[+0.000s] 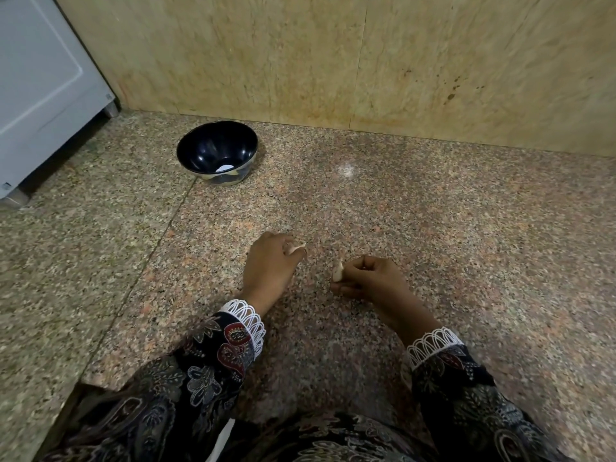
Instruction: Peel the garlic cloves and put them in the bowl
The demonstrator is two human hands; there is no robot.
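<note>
On the speckled granite counter, my left hand [269, 265] pinches a pale garlic clove [296, 249] at its fingertips. A second pale garlic clove [338, 272] is held between the thumb and fingers of my right hand [370, 278], just to the right. The two hands are a short gap apart, low over the counter. A dark glossy bowl [196, 151] stands upright at the back left, well beyond both hands, with a small white patch at its bottom. Whether either clove still has skin I cannot tell.
A beige stone wall [366, 61] rises behind the counter. A white appliance [40, 88] on short feet stands at the far left. The counter's front edge [83, 381] drops away at the lower left. A faint white smear [346, 169] marks the counter.
</note>
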